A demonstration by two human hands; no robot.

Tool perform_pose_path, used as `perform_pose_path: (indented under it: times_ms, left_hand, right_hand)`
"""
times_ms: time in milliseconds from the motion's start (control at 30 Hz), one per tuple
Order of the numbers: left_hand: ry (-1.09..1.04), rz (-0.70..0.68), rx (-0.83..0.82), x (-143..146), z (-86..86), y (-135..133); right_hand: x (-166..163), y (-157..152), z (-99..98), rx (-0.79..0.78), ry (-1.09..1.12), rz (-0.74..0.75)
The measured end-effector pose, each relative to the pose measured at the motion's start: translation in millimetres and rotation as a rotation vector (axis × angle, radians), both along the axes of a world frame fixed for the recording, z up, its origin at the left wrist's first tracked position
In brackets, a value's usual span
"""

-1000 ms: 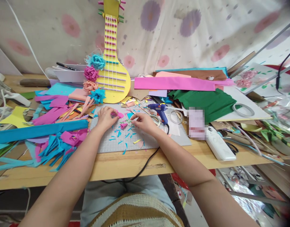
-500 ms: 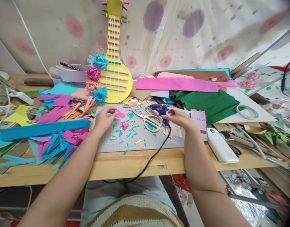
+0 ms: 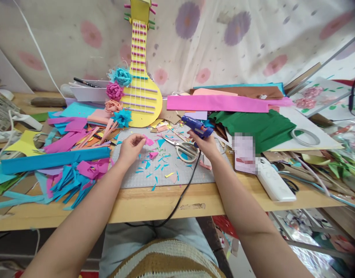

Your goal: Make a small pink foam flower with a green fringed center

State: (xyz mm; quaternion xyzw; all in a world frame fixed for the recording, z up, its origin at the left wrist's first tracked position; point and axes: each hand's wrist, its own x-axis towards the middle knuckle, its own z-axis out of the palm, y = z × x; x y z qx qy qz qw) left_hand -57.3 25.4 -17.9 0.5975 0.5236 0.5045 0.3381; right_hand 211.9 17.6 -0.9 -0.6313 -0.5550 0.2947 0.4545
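Note:
Between the fingertips of my left hand [image 3: 132, 150] is a small pink paper petal [image 3: 149, 141], held over the cutting mat [image 3: 131, 175]. My right hand [image 3: 205, 146] is wrapped round the handle of a blue hot glue gun [image 3: 196, 125], its nozzle pointing up and left. A black cord [image 3: 185, 189] runs down from the gun over the table edge. Scissors [image 3: 186, 151] with pale handles lie on the mat between my hands. Near them is a pink paper piece [image 3: 153, 155] among blue scraps.
A yellow paper lute [image 3: 145, 100] with paper flowers leans at the back. Coloured paper strips [image 3: 64, 181] pile up on the left. Green crepe paper [image 3: 255, 127], a phone [image 3: 244, 154] and a white power strip-like block [image 3: 277, 181] lie on the right.
My right hand has taken hold of the glue gun and lifted it, turning its nozzle left. The left hand stays nearly in place with the pink petal.

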Motion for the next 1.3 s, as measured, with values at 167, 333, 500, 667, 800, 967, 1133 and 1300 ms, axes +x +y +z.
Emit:
perform_pose_path:
  times_ms: [167,333,500,667,800,967,1133,1300]
  left_hand:
    - [0.203,0.043,0.081,2.7,1.9,-4.8]
    - [0.288,0.081,0.095,5.5,6.8,-9.4]
    - [0.295,0.105,0.105,6.0,6.5,-10.5]
    - [0.265,0.126,0.123,7.2,7.3,-10.6]
    - [0.211,0.084,0.099,10.4,7.3,-11.1]
    - [0.209,0.069,0.075,13.2,7.2,-12.6]
    - [0.079,0.072,0.059,15.4,7.1,-9.3]
    - [-0.455,0.124,-0.145,18.6,10.1,-2.1]
  right_hand:
    - [-27.7,-14.9,1.6,-0.024,-0.075,0.242]
    - [-39.8,-18.7,-0.1,-0.038,-0.250,0.324]
    - [-40.8,-18.9,3.0,-0.028,-0.296,0.325]
    - [-37.3,-15.0,1.7,-0.051,-0.193,0.317]
    - [-41.5,-16.5,3.3,-0.058,-0.222,0.310]
    - [-49.0,-21.3,8.6,-0.092,-0.306,0.281]
    - [-48.2,-19.9,7.5,-0.066,-0.253,0.288]
    - [-45.9,-18.3,5.2,-0.121,-0.123,0.315]
